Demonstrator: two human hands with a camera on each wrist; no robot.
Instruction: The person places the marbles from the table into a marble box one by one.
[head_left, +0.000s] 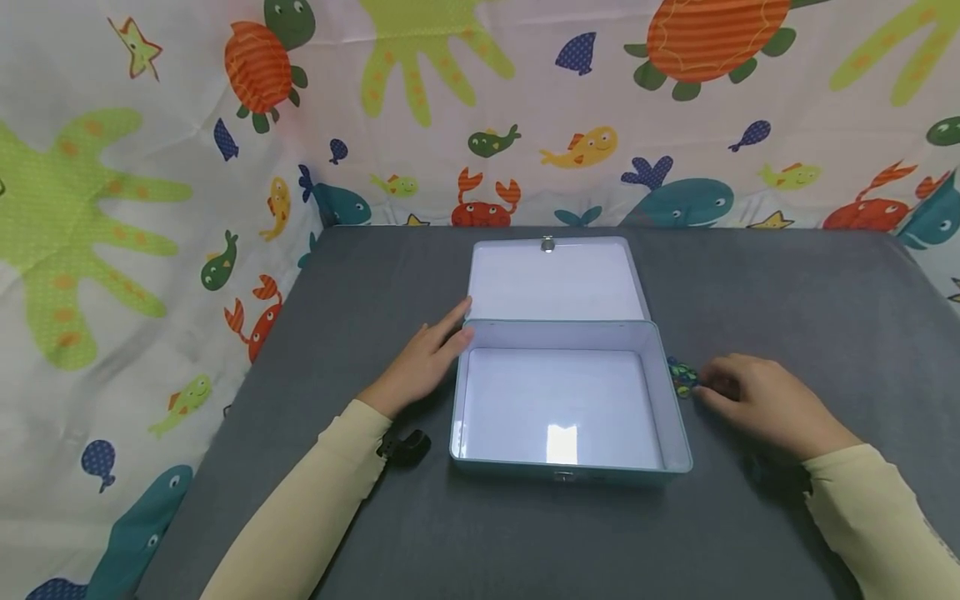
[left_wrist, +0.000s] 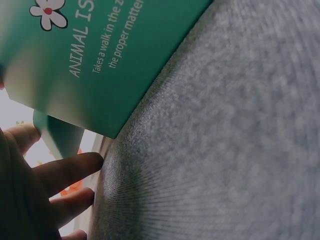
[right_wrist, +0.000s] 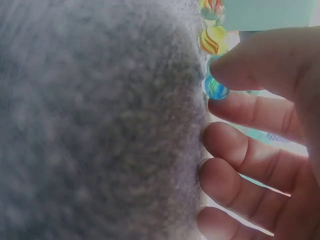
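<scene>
An opened tin box (head_left: 570, 474) stands in the middle of the table, its lid (head_left: 558, 283) folded back and its inside bare. At its left side my left hand (head_left: 420, 367) has its fingers spread, thumb by the rim and a fingertip at the lid's edge. The left wrist view shows the box's green printed side (left_wrist: 95, 100) and these fingers. Right of the box lie several glass marbles (head_left: 681, 377) in a small cluster. My right hand (head_left: 761, 400) is at their right edge, pinching a blue marble (right_wrist: 216, 87) between thumb and forefinger. Yellow-swirled marbles (right_wrist: 214, 40) lie just beyond.
A grey cloth (head_left: 525, 542) covers the table. Behind and to the left hangs a white curtain (head_left: 427, 167) printed with sea animals. A black wrist strap (head_left: 405, 448) shows under the left sleeve. The box's front clasp (head_left: 564, 477) faces me.
</scene>
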